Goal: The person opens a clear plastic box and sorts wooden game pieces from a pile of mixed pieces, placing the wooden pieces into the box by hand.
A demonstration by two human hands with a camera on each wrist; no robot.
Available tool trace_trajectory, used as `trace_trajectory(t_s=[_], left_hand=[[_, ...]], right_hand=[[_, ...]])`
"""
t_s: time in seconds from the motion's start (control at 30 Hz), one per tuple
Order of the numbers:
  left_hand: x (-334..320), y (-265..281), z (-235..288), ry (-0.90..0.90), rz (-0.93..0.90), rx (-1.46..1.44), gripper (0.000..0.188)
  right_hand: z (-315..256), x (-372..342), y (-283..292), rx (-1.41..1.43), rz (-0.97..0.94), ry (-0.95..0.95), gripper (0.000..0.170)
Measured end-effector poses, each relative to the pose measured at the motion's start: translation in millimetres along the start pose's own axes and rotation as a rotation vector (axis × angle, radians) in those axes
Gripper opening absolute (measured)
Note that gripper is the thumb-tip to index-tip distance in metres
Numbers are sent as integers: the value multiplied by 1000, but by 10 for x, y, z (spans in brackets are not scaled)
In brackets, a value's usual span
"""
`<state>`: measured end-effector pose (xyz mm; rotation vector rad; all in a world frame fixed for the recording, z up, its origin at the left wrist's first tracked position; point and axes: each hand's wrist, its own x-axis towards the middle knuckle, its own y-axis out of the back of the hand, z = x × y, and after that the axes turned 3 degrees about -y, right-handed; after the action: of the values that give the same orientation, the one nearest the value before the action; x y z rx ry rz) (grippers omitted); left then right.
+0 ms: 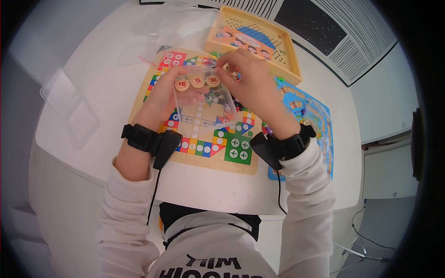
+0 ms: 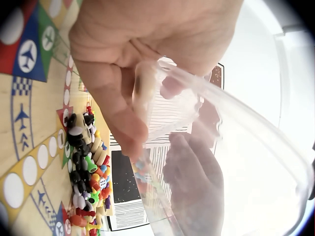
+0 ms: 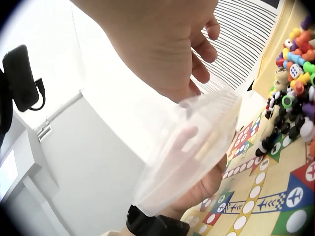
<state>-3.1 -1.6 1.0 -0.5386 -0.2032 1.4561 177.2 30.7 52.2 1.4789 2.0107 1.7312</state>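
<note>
My left hand [image 1: 168, 95] grips a clear plastic box [image 1: 204, 121] at its left side, above a wooden board game [image 1: 185, 160]. Inside the box, along its far side, three round wooden Chinese chess pieces [image 1: 198, 82] with red characters stand in a row. At the box's far right corner is my right hand [image 1: 250, 76], its fingers bent and fingertips right at the rim. In the right wrist view, the box [image 3: 172, 172] hides part of those fingertips, so I cannot tell whether they pinch anything. The left wrist view shows the left thumb and fingers around the box edge.
A pile of small colourful game pieces [image 2: 88, 172] lies on the board. Behind stands a yellow wooden tray [image 1: 292, 60] with an orange card box. A blue game board [image 1: 327, 139] lies at the right, a clear plastic lid [image 1: 69, 99] at the left on the white table.
</note>
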Motion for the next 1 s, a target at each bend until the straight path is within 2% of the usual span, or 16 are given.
trace_trajectory(t_s=[0.03, 0.17, 0.23, 0.27, 0.33, 0.43, 0.47, 0.53, 0.67, 0.73, 0.77, 0.83, 0.87, 0.93, 0.97, 1.0], left_hand=[[4, 8, -4, -35, 32, -19, 41], [62, 100, 2, -76, 129, -76, 46], [78, 100, 0, -116, 145, -91, 46], [81, 102, 2, -155, 167, -105, 47], [89, 111, 10, -163, 181, -124, 47], [100, 95, 11, -176, 215, -150, 49], [89, 83, 24, -182, 232, -155, 49], [61, 61, 48, -163, 228, -130, 49], [53, 101, 63, -131, 193, -116, 48], [40, 103, 67, -136, 198, -119, 49], [35, 100, 68, -135, 198, -114, 49], [39, 106, 68, -127, 189, -119, 49], [43, 109, 66, -120, 178, -125, 49], [54, 118, 55, -120, 178, -125, 49], [61, 117, 44, -120, 174, -124, 49], [71, 110, 30, -120, 172, -125, 49]], right_hand=[[60, 10, 51, 79, 13, -83, 13], [394, -77, 75, 9, -38, -195, 13], [508, -143, -8, -168, -140, -143, 13], [537, -159, -62, -168, -138, -144, 13], [518, -153, -182, -239, -112, 15, 15], [413, -66, -349, -307, -113, 117, 13], [383, -33, -411, -305, -111, 117, 13], [375, 28, -535, -483, -187, 181, 11], [360, 109, -581, -497, -237, 181, 9], [354, 119, -505, -437, -348, 170, 10], [391, 119, -479, -437, -350, 173, 10], [417, 128, -392, -138, -273, 48, 14], [397, 123, -328, -137, -275, 49, 14], [329, 116, -153, 229, -225, -290, 17], [321, 111, -113, 227, -226, -290, 17], [322, 101, -77, 389, -174, -353, 17]])
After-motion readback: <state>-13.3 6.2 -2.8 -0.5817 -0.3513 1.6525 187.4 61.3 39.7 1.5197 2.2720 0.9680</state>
